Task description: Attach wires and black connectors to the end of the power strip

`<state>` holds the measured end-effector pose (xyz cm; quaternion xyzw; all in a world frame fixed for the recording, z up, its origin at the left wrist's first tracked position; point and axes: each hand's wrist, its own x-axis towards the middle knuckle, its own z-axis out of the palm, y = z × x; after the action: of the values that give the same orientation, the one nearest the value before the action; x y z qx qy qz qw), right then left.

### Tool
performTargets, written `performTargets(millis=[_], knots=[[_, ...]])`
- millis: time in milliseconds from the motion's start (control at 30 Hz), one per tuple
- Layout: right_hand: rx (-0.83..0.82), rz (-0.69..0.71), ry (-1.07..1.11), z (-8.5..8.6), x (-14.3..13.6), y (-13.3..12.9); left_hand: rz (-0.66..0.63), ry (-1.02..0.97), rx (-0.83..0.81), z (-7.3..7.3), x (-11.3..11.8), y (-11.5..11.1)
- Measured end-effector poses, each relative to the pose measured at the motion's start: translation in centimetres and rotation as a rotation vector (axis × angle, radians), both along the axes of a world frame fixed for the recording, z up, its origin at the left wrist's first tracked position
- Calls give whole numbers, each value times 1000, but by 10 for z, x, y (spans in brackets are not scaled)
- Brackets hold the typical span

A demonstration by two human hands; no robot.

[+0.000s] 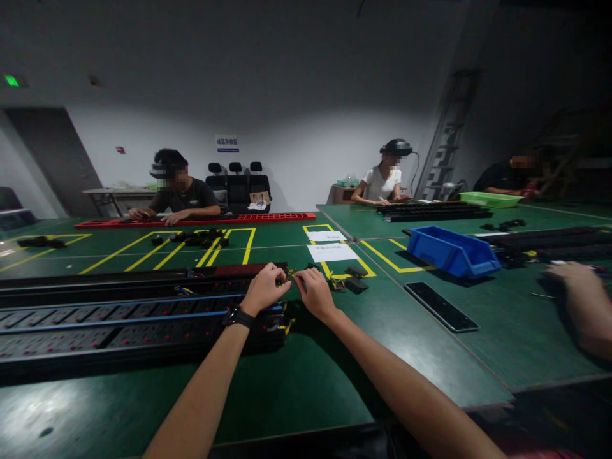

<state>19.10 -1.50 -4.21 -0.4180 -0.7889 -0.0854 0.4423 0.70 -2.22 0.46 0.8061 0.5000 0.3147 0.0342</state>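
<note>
My left hand (264, 288), with a dark watch on its wrist, is closed at the end of a long black rail (224, 269). Its fingertips pinch a small yellow wire end (291, 273). My right hand (313, 291) faces it, fingers closed on the same small wire; the fingertips nearly meet. Below the left hand lie black strips with red dots and blue edges (162, 319), with yellow wires (287, 326) at their right end. Small black parts (356, 284) rest right of my right hand.
A blue bin (449, 252) and a dark tablet (440, 307) lie to the right. Another person's blurred hand (581, 299) is at the far right. Paper sheets (333, 252) lie ahead. Across the table, people sit by a red rail (268, 218) and black rails (430, 211).
</note>
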Motion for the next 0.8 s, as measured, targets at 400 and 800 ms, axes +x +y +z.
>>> performTargets(millis=[400, 800], knots=[[9, 22, -9, -2, 0, 0, 18, -27, 18, 1, -1, -1], [-25, 52, -11, -2, -1, 1, 41, -13, 22, 0, -1, 2]])
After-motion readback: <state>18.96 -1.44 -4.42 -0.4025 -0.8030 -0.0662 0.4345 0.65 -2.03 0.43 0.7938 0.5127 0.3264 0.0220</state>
